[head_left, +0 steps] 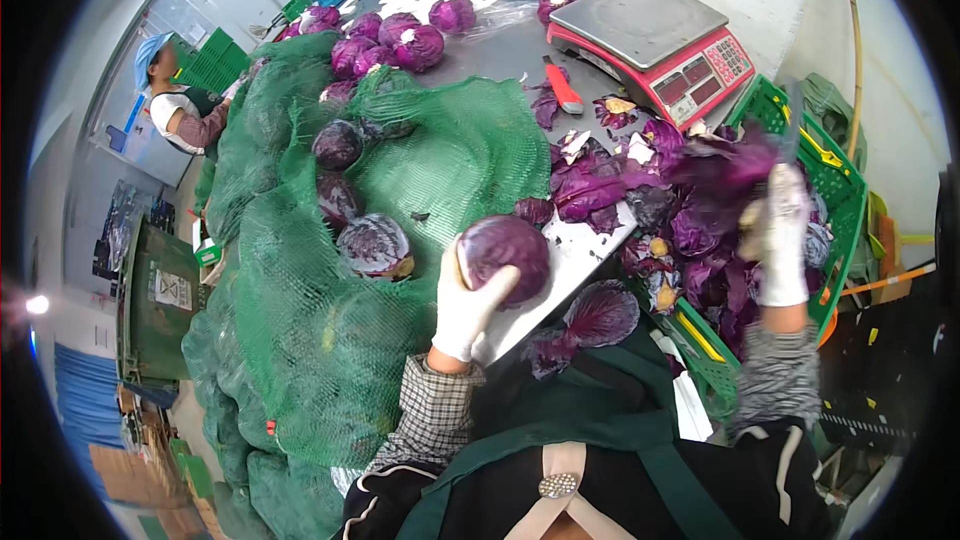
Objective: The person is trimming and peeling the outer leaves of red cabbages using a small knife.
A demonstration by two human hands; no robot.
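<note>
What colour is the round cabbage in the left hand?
Purple; the cabbage in the gloved left hand shows best in the head view.

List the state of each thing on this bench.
Left hand: gloved, holding red cabbage.
Right hand: gloved, raised over crate; blurred.
Net sack: open, cabbages lying on it.
Scale: pan bare.
Knife: lying on bench.

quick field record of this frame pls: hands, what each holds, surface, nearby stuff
left hand: white glove, grips a red cabbage
right hand: white glove, raised over the green crate, holds loose purple leaves; blurred
surface: grey metal table
on table: green net sacks, more cabbages, red scale, red-handled knife
others: a person at far left
</note>
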